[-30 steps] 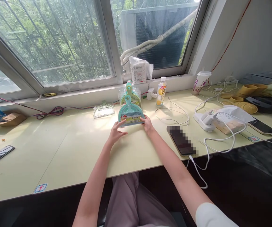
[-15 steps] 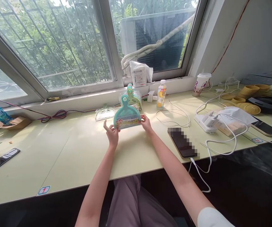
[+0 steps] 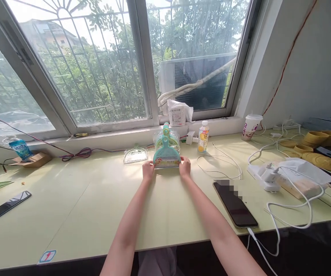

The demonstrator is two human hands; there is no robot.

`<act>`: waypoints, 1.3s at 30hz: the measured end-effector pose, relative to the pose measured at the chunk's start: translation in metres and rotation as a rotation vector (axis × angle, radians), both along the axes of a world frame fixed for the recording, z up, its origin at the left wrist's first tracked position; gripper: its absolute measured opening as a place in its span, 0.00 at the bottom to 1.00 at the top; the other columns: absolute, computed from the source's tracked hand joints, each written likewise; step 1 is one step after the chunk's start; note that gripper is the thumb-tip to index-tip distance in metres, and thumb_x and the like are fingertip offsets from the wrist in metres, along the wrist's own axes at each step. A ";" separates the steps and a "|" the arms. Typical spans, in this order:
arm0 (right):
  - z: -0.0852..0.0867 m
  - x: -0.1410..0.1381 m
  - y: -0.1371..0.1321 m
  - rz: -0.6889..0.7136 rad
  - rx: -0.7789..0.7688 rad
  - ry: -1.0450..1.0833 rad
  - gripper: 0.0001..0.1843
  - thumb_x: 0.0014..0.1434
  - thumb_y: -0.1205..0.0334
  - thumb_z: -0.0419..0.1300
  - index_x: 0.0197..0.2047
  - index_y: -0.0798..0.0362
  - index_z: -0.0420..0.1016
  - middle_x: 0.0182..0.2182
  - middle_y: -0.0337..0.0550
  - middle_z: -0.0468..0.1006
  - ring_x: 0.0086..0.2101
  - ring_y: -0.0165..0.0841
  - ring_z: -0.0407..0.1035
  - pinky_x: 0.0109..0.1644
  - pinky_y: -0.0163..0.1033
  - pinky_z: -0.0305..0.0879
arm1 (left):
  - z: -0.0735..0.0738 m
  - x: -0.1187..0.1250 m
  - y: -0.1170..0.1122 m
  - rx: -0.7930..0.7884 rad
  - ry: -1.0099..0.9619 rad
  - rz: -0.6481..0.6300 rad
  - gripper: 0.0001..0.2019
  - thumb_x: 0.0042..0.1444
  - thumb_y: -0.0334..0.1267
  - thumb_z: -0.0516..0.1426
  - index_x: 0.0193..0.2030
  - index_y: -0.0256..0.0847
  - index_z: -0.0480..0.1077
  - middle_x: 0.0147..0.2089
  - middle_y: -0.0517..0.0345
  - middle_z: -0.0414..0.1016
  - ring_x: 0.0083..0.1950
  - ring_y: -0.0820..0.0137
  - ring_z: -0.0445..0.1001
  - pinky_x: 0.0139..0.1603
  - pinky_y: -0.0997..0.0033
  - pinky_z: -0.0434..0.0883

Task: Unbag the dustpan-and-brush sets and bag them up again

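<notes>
A teal mini dustpan [image 3: 167,152] with a printed label across its lower part stands upright, handle up, near the back of the table. My left hand [image 3: 148,171] grips its lower left corner with closed fingers, and my right hand [image 3: 185,167] has hold of the lower right corner. Directly behind it more dustpans [image 3: 165,128] stand in a row, partly hidden, with clear wrapping at the sides. To the left of these, a pale green dustpan in clear wrapping [image 3: 135,155] lies on the table.
On the right are a juice bottle [image 3: 203,137], a phone [image 3: 236,205], a paper cup [image 3: 252,127], a white power strip [image 3: 269,177] and loose white cables. A bundled cable [image 3: 79,154], blue pouch [image 3: 21,149] and another phone [image 3: 5,209] lie left. A white package [image 3: 178,113] sits on the sill.
Both hands have pushed the teal dustpan away from me, up to the row behind it. My left fingers, partly spread before, are now closed at its corner. The view has tilted up.
</notes>
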State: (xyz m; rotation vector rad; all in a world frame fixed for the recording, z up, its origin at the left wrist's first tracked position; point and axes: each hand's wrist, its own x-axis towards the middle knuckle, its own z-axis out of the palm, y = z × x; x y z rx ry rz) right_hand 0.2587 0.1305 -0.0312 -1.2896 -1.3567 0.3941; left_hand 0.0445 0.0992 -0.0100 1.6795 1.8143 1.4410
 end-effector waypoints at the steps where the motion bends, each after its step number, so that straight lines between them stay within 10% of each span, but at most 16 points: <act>1: -0.001 -0.001 0.007 -0.043 -0.005 -0.025 0.15 0.49 0.67 0.53 0.40 0.53 0.74 0.40 0.50 0.75 0.42 0.42 0.68 0.43 0.45 0.66 | -0.001 -0.001 0.007 0.013 0.008 0.001 0.05 0.50 0.39 0.60 0.31 0.41 0.75 0.38 0.50 0.76 0.33 0.63 0.74 0.42 0.60 0.70; 11: -0.007 -0.018 0.072 -0.133 -0.014 -0.065 0.18 0.51 0.67 0.51 0.45 0.49 0.72 0.40 0.49 0.72 0.41 0.43 0.69 0.36 0.42 0.62 | -0.012 -0.010 0.080 0.137 0.013 -0.038 0.13 0.54 0.37 0.57 0.46 0.41 0.73 0.48 0.48 0.72 0.37 0.65 0.75 0.45 0.59 0.72; 19: -0.010 -0.022 0.098 -0.149 -0.038 0.001 0.21 0.54 0.63 0.51 0.52 0.49 0.64 0.44 0.50 0.72 0.47 0.46 0.67 0.42 0.45 0.63 | -0.023 -0.013 0.116 0.065 0.032 -0.113 0.28 0.58 0.39 0.54 0.66 0.44 0.58 0.61 0.43 0.68 0.62 0.53 0.65 0.60 0.50 0.63; 23: -0.014 -0.018 0.096 -0.157 -0.021 -0.020 0.23 0.54 0.61 0.53 0.54 0.51 0.64 0.49 0.53 0.71 0.53 0.48 0.63 0.53 0.48 0.60 | -0.025 -0.005 0.106 0.066 0.089 -0.128 0.33 0.58 0.40 0.52 0.70 0.38 0.51 0.70 0.39 0.55 0.71 0.52 0.52 0.67 0.49 0.54; 29: -0.013 -0.015 0.085 -0.174 0.125 -0.094 0.23 0.57 0.60 0.52 0.56 0.55 0.62 0.50 0.57 0.70 0.53 0.46 0.62 0.58 0.51 0.56 | -0.011 -0.015 0.071 0.158 0.417 0.240 0.33 0.64 0.43 0.44 0.73 0.34 0.42 0.71 0.42 0.54 0.74 0.58 0.45 0.72 0.47 0.36; 32: -0.008 -0.018 0.067 -0.220 0.263 -0.182 0.22 0.61 0.59 0.50 0.58 0.55 0.60 0.53 0.57 0.68 0.54 0.45 0.62 0.57 0.53 0.56 | -0.010 -0.046 0.050 -0.035 0.511 0.376 0.30 0.64 0.42 0.43 0.71 0.32 0.48 0.71 0.42 0.53 0.74 0.55 0.43 0.71 0.44 0.34; 35: -0.004 -0.028 0.045 -0.175 0.325 -0.404 0.23 0.63 0.57 0.49 0.61 0.52 0.58 0.60 0.57 0.63 0.58 0.45 0.57 0.58 0.55 0.55 | -0.013 -0.081 0.028 -0.304 0.600 0.259 0.26 0.63 0.41 0.45 0.66 0.35 0.59 0.70 0.42 0.56 0.71 0.51 0.51 0.70 0.41 0.36; 39: 0.003 -0.048 0.034 -0.093 0.308 -0.657 0.28 0.66 0.57 0.46 0.68 0.49 0.50 0.67 0.52 0.54 0.67 0.43 0.43 0.65 0.62 0.42 | -0.012 -0.108 -0.004 -0.291 0.700 0.168 0.22 0.62 0.39 0.46 0.60 0.41 0.66 0.68 0.46 0.61 0.68 0.53 0.58 0.69 0.39 0.33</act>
